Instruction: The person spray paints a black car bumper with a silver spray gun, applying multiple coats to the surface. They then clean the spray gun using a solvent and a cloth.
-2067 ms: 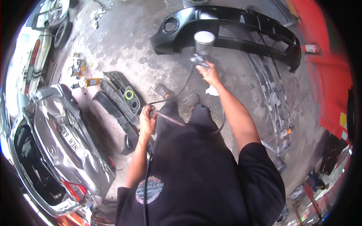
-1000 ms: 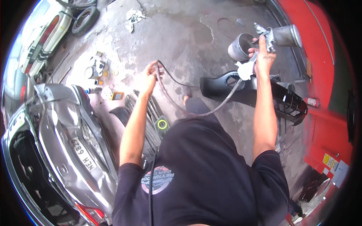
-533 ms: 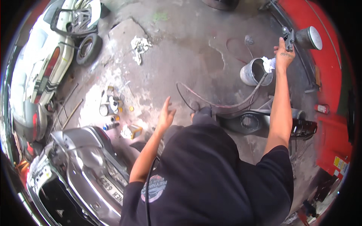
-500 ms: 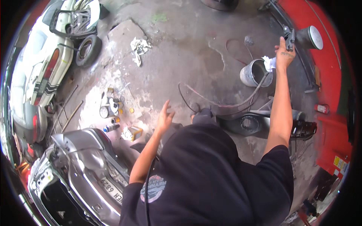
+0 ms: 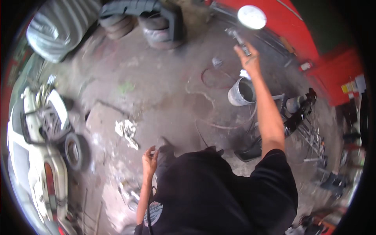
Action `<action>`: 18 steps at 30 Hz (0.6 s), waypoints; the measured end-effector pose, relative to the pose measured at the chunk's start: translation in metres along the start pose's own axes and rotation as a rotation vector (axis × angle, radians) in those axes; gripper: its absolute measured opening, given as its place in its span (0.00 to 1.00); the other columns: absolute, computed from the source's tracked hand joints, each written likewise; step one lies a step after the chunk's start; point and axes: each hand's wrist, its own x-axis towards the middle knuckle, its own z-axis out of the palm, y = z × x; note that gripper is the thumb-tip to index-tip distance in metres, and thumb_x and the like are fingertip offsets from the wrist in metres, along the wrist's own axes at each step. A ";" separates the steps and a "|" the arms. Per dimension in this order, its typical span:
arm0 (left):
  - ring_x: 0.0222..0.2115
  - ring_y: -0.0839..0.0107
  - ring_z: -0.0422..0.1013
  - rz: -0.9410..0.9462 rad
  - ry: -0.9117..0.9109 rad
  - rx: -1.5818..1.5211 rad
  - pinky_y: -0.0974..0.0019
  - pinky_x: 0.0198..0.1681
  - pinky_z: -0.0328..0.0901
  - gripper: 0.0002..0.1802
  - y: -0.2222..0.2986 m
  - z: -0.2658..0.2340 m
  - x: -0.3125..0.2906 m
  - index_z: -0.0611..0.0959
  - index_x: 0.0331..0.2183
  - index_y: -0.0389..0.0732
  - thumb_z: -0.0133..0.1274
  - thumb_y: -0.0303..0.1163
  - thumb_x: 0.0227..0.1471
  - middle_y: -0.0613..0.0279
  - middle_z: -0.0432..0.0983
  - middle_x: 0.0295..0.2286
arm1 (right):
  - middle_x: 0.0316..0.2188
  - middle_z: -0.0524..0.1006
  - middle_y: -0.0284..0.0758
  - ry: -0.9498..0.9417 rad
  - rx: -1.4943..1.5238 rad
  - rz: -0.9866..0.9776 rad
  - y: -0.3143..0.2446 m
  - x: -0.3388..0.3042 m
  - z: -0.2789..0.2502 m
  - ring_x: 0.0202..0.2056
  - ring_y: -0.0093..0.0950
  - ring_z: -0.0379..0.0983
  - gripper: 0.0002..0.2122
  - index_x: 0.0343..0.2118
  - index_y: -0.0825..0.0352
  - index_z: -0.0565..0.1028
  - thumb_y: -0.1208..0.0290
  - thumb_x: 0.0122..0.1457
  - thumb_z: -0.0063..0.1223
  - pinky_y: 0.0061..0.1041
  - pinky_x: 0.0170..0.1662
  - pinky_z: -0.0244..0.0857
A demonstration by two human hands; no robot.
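Head: right hand (image 5: 250,62) grips spray gun (image 5: 237,38), left hand (image 5: 149,158) half-curled.

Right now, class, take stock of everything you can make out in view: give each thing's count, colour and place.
Spray gun: one, silver, upper right
Bucket: one, grey, right of centre
Hoses: count unclear, dark and reddish, floor
Bumper: one, black, right, partly hidden
Crumpled material: at least one piece, white, floor left
Wheel: one, dark, left
Car: at least one, pale, left edge
Covered shape: one, silver, upper left
Tyre stacks: two, dark and grey, top
Red surface: count unclear, red, right
Shirt: one, black, lower centre
Left hand: one, bare, left of centre
Right hand: one, bare, gripping the spray gun
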 end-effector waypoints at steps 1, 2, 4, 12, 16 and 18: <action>0.36 0.62 0.81 0.078 -0.004 0.028 0.61 0.40 0.74 0.21 0.036 -0.021 0.029 0.85 0.52 0.32 0.62 0.34 0.62 0.46 0.82 0.45 | 0.57 0.81 0.47 -0.002 -0.050 0.013 -0.004 -0.003 0.006 0.60 0.40 0.77 0.24 0.59 0.69 0.79 0.64 0.62 0.68 0.34 0.63 0.67; 0.35 0.63 0.80 0.171 -0.017 0.047 0.61 0.38 0.74 0.20 0.077 -0.036 0.065 0.85 0.51 0.32 0.63 0.34 0.62 0.48 0.82 0.44 | 0.57 0.81 0.47 0.028 -0.102 0.026 -0.002 -0.004 0.007 0.60 0.39 0.77 0.24 0.60 0.68 0.79 0.65 0.62 0.68 0.34 0.64 0.67; 0.32 0.64 0.75 0.456 -0.074 0.131 0.63 0.36 0.72 0.21 0.152 -0.064 0.129 0.84 0.50 0.32 0.65 0.36 0.62 0.50 0.79 0.45 | 0.56 0.81 0.47 0.038 -0.115 0.036 -0.008 -0.009 0.014 0.58 0.37 0.79 0.25 0.60 0.67 0.78 0.66 0.61 0.69 0.34 0.61 0.70; 0.50 0.50 0.74 1.040 -0.316 0.257 0.52 0.52 0.71 0.32 0.411 -0.057 0.269 0.77 0.61 0.35 0.66 0.29 0.56 0.45 0.71 0.58 | 0.52 0.82 0.45 -0.082 -0.305 0.132 -0.045 -0.031 0.080 0.50 0.48 0.80 0.24 0.62 0.57 0.78 0.62 0.63 0.65 0.44 0.54 0.74; 0.62 0.40 0.66 1.230 -0.446 0.330 0.48 0.62 0.66 0.41 0.473 -0.012 0.324 0.72 0.64 0.37 0.70 0.30 0.52 0.43 0.66 0.63 | 0.52 0.82 0.44 -0.152 -0.264 0.264 -0.045 -0.035 0.114 0.51 0.47 0.80 0.25 0.64 0.56 0.76 0.62 0.63 0.64 0.44 0.55 0.74; 0.62 0.39 0.66 1.273 -0.528 0.368 0.49 0.62 0.66 0.42 0.487 0.011 0.360 0.72 0.64 0.37 0.70 0.31 0.51 0.42 0.66 0.62 | 0.52 0.82 0.43 -0.137 -0.248 0.259 -0.042 -0.040 0.138 0.50 0.46 0.81 0.26 0.65 0.55 0.75 0.63 0.63 0.64 0.43 0.54 0.74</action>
